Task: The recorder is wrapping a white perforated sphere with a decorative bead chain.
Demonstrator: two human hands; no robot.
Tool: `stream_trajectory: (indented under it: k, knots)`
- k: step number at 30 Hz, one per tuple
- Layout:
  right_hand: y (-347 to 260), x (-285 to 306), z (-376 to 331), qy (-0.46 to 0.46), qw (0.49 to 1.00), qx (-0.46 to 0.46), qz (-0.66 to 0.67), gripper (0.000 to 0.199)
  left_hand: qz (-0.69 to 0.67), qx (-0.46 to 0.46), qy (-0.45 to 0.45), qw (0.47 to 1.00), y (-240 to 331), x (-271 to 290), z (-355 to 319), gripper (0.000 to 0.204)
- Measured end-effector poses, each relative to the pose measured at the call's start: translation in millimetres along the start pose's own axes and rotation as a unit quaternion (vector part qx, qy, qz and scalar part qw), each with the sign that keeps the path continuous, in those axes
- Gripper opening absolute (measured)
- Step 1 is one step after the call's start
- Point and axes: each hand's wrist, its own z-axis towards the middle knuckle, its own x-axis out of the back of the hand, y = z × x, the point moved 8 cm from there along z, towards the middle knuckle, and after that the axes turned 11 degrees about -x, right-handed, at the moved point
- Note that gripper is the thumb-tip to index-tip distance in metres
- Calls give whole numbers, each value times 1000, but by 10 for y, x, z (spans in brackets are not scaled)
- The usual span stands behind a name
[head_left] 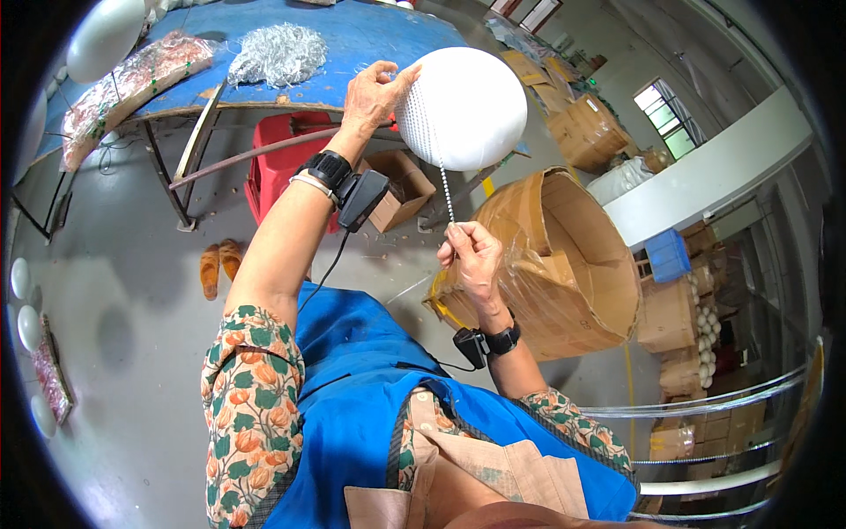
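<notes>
Ball: a large white round ball [463,106] is held up in the middle of the view, in front of the far blue table [370,35].
Left hand: the left hand [374,93] is closed on the ball's left side.
Right hand: the right hand [471,256] is pinched on a thin white beaded strand [447,189] hanging below the ball.
Covered so far: a dotted band of strand is seen on the left portion.
Left to do: most of the surface is judged bare.
Nearby: a round cardboard drum lined with clear plastic [564,264] stands to the right.
</notes>
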Motion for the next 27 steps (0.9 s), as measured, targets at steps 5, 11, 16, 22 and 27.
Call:
stream_trajectory:
  k: [5, 11, 16, 22, 27]
  knots:
    - [-47, -2, 77, -5, 1000, 11, -3, 19, -16, 36, -26, 999, 14, -19, 8, 54]
    - [-111, -1, 1, -13, 1000, 4, 3, 17, -88, 76, -25, 993, -188, -99, 26, 54]
    - [-649, -42, -304, -38, 990, 138, -10, 12, -123, 144, -36, 981, -223, -113, -67, 60]
    - [-736, 4, -377, -27, 982, 188, 20, 10, -85, 110, -53, 989, -290, -170, -34, 59]
    - [-510, -49, -325, -35, 993, 114, -11, 12, -170, 164, -44, 971, -170, -152, -94, 67]
